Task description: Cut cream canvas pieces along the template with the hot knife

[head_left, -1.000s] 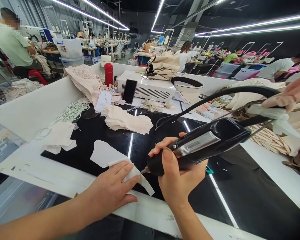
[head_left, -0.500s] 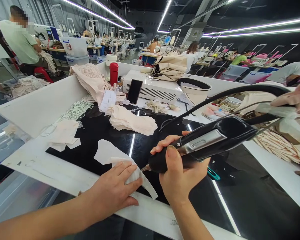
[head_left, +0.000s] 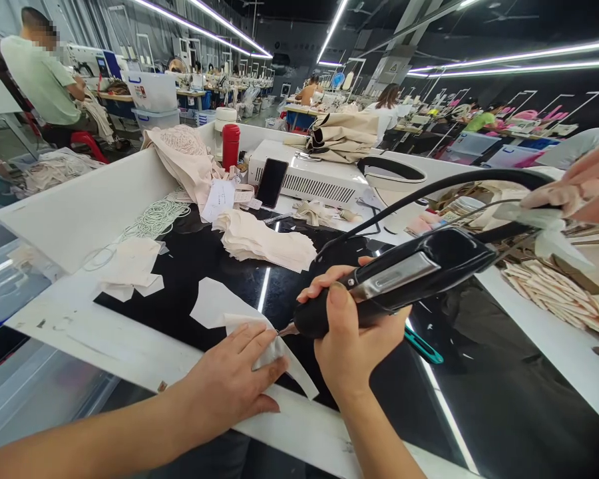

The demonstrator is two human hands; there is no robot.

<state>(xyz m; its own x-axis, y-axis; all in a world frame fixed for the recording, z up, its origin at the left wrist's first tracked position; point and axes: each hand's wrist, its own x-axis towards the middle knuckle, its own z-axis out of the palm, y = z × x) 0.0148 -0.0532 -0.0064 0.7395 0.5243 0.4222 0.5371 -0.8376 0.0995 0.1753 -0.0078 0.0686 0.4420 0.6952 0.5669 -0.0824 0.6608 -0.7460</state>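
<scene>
Bright tube lights (head_left: 333,31) glowed above a white surface (head_left: 94,346) that carried a glossy black sheet (head_left: 519,399). On that sheet, near the front edge, lay overlapping pale pieces (head_left: 214,305). The left grip (head_left: 239,376) was spread flat over them; the right grip (head_left: 355,338) was wrapped around a black handheld tool (head_left: 399,276), its thin tip (head_left: 289,328) at the pieces' edge. Beyond them sat a stack of pale fabric (head_left: 264,239).

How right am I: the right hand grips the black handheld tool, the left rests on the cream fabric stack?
Wrong about the left hand: the head view shows it on pale cut pieces, not the cream fabric stack. The right hand grips the black handheld tool.
</scene>
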